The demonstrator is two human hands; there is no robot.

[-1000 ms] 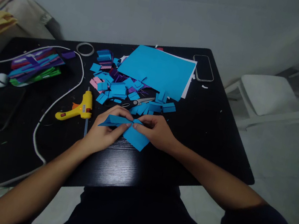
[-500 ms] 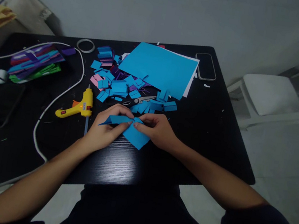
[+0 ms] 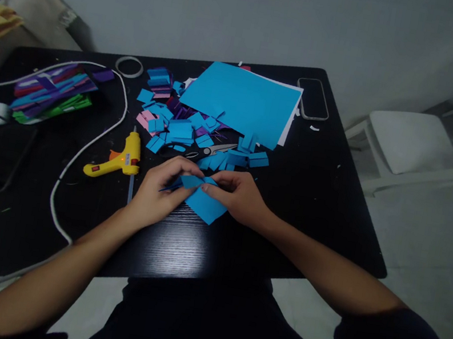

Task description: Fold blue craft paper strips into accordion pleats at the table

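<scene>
My left hand point(image 3: 159, 193) and my right hand point(image 3: 239, 196) meet over the near middle of the black table point(image 3: 311, 207). Both pinch a folded piece of blue paper point(image 3: 205, 205). The left fingers are closed over its left part, which now shows only as a thin edge. The right fingers press its centre, and a blue flap sticks out below them. Just behind the hands lie scissors point(image 3: 207, 152) among several small blue paper pieces point(image 3: 180, 133).
A yellow glue gun point(image 3: 117, 161) lies left of my hands, its white cord point(image 3: 82, 151) looping across the table. A large blue sheet point(image 3: 241, 102), a phone point(image 3: 313, 99), a tape ring point(image 3: 129, 67) and coloured strips point(image 3: 50, 94) lie farther back. A white chair point(image 3: 405, 141) stands right.
My left hand has folded the paper's left point inward, so the long blue triangle seen earlier is now mostly covered. The right hand has stayed in place.
</scene>
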